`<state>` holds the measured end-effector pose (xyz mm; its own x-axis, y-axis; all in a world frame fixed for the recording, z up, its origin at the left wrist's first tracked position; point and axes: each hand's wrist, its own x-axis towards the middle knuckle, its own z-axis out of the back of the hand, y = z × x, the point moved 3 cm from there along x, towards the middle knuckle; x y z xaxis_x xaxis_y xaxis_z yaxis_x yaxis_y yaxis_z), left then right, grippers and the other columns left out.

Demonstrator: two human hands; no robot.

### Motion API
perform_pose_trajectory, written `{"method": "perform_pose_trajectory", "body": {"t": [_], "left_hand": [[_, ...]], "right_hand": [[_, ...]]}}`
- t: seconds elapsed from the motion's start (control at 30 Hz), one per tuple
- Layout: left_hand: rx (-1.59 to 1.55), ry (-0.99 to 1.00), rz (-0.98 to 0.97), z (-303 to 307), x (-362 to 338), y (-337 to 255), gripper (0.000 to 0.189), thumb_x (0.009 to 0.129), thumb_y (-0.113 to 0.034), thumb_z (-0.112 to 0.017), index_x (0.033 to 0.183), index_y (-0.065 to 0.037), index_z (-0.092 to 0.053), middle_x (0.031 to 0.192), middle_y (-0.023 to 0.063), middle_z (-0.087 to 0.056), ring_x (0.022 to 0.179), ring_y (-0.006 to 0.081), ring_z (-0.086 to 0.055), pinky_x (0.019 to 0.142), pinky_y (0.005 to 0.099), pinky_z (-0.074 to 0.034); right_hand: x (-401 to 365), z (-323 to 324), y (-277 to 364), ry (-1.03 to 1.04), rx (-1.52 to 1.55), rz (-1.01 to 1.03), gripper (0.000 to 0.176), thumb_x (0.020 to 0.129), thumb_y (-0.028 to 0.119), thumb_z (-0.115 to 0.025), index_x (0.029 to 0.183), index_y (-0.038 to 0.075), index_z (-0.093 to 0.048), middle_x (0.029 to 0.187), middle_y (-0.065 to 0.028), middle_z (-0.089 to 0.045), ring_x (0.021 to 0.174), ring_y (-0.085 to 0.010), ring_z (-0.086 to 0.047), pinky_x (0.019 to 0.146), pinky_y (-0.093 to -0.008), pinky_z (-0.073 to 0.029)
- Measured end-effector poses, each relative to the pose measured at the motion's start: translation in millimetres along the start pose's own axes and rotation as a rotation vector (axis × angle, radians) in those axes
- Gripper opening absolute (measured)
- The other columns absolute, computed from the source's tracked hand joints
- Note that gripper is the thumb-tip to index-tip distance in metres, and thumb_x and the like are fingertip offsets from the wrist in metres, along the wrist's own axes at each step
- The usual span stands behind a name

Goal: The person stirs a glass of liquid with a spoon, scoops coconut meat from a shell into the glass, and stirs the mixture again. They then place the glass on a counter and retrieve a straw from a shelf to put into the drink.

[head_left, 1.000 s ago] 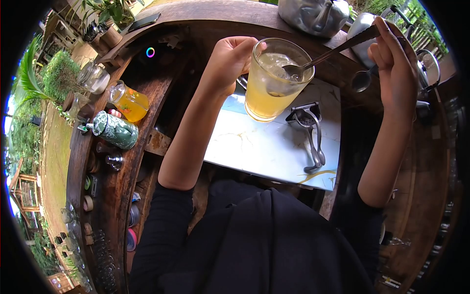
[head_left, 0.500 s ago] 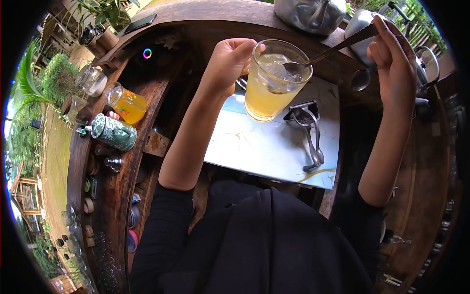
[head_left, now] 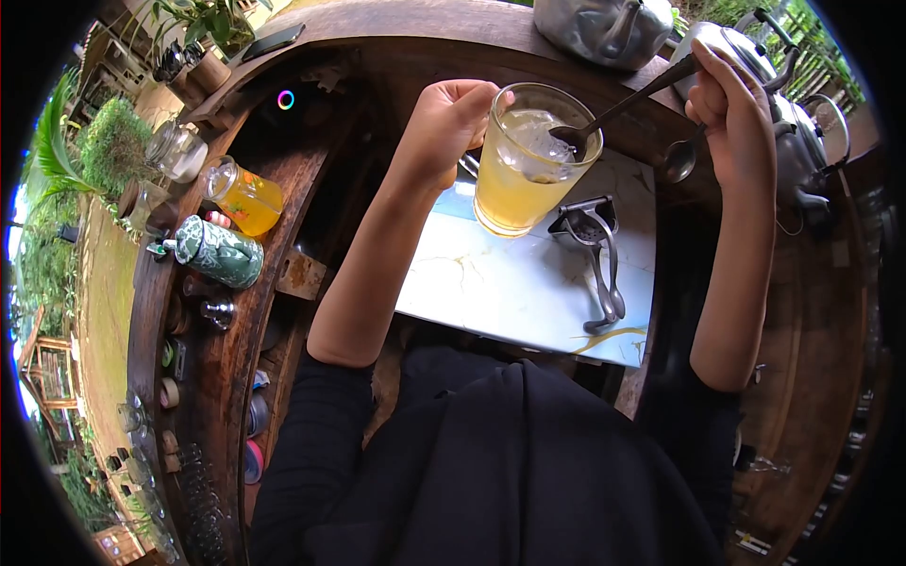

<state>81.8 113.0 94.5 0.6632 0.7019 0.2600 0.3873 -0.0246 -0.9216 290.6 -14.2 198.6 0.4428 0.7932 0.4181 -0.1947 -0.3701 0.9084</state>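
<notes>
My left hand is closed round the handle of a glass mug, which is tilted slightly and holds pale yellow drink with ice. A long-handled spoon dips its bowl into the drink near the mug's right side. The far end of its handle is pinched by the fingers of my right hand. A second spoon hangs bowl-down beside that hand; its handle is mostly hidden. Below the mug, a metal citrus squeezer lies on a white marble-patterned tabletop.
On the left wooden counter stand a jug of orange drink, a green speckled enamel pot and a glass jar. Large metal kettles line the back and right. A phone rests on the back ledge.
My right hand has moved left toward the mug, and the spoon has turned and shifted in the drink. The second spoon swung left with that hand. My left hand and the mug barely moved.
</notes>
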Motion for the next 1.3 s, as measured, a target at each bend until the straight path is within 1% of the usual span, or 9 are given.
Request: {"method": "perform_pose_trajectory", "body": {"t": [0.4,0.43,0.5,0.83,0.9,1.0,1.03,1.1,1.3], "left_hand": [[0.005,-0.026,0.018,-2,-1,1,0.030,0.080,-0.024,-0.065,0.057,-0.011,-0.051,0.050,-0.0078,-0.040,0.041,0.0001,-0.027,0.039,0.0187,-0.017],[0.005,-0.026,0.018,-2,-1,1,0.030,0.080,-0.024,-0.065,0.057,-0.011,-0.051,0.050,-0.0078,-0.040,0.041,0.0001,-0.027,0.039,0.0187,-0.017],[0.017,-0.044,0.025,-2,-2,1,0.020,0.079,-0.016,-0.062,0.064,-0.003,-0.061,0.048,-0.0078,-0.038,0.044,0.0013,-0.025,0.043,0.0215,-0.018],[0.010,-0.046,0.028,-3,-4,3,0.020,0.078,-0.015,-0.063,0.063,-0.003,-0.061,0.049,-0.0084,-0.038,0.044,0.0010,-0.024,0.043,0.0215,-0.018],[0.028,-0.040,0.029,-3,-4,4,0.031,0.080,-0.021,-0.064,0.054,-0.011,-0.049,0.050,-0.0077,-0.039,0.042,0.0001,-0.026,0.041,0.0193,-0.017],[0.035,-0.033,0.030,-3,-5,5,0.031,0.080,-0.020,-0.064,0.054,-0.012,-0.049,0.050,-0.0077,-0.040,0.043,0.0001,-0.027,0.041,0.0191,-0.019],[0.034,-0.033,0.030,-3,-6,7,0.031,0.080,-0.020,-0.064,0.054,-0.012,-0.049,0.050,-0.0077,-0.040,0.043,0.0001,-0.027,0.041,0.0191,-0.019],[0.011,-0.046,0.024,-5,-7,12,0.025,0.079,-0.015,-0.061,0.056,-0.006,-0.056,0.048,-0.0089,-0.035,0.045,0.0005,-0.024,0.042,0.0215,-0.017],[0.047,-0.046,0.041,-10,-12,17,0.027,0.079,-0.016,-0.059,0.055,-0.006,-0.055,0.049,-0.0083,-0.036,0.046,0.0007,-0.025,0.043,0.0209,-0.019]], "right_hand": [[13,2,-16,0.036,-0.027,-0.146,0.031,0.084,0.019,-0.058,0.058,0.015,-0.041,0.046,0.0083,-0.024,0.040,-0.0038,-0.021,0.044,-0.0222,-0.021],[14,2,-18,0.024,-0.045,-0.158,0.031,0.084,0.019,-0.058,0.058,0.015,-0.041,0.046,0.0083,-0.024,0.040,-0.0037,-0.021,0.044,-0.0222,-0.021],[17,3,-20,0.012,-0.063,-0.170,0.031,0.084,0.019,-0.058,0.058,0.015,-0.041,0.046,0.0084,-0.024,0.039,-0.0037,-0.021,0.044,-0.0221,-0.021],[31,6,-25,0.106,-0.082,-0.195,0.035,0.084,0.020,-0.057,0.055,0.017,-0.037,0.046,0.0085,-0.024,0.039,-0.0037,-0.021,0.043,-0.0221,-0.020],[32,6,-26,0.111,-0.078,-0.202,0.035,0.083,0.020,-0.057,0.055,0.017,-0.037,0.046,0.0085,-0.024,0.039,-0.0037,-0.021,0.043,-0.0222,-0.020],[32,5,-28,0.100,-0.089,-0.215,0.036,0.083,0.020,-0.058,0.054,0.017,-0.037,0.046,0.0085,-0.024,0.039,-0.0038,-0.021,0.043,-0.0223,-0.020],[32,6,-28,0.090,-0.093,-0.217,0.036,0.083,0.020,-0.058,0.054,0.017,-0.037,0.046,0.0084,-0.025,0.039,-0.0038,-0.021,0.043,-0.0224,-0.020],[32,7,-30,0.080,-0.098,-0.220,0.036,0.083,0.020,-0.058,0.054,0.017,-0.037,0.046,0.0084,-0.025,0.039,-0.0039,-0.021,0.043,-0.0224,-0.020],[30,9,-34,0.073,-0.081,-0.259,0.033,0.083,0.019,-0.058,0.056,0.016,-0.039,0.046,0.0083,-0.026,0.040,-0.0036,-0.022,0.043,-0.0218,-0.020]]}}
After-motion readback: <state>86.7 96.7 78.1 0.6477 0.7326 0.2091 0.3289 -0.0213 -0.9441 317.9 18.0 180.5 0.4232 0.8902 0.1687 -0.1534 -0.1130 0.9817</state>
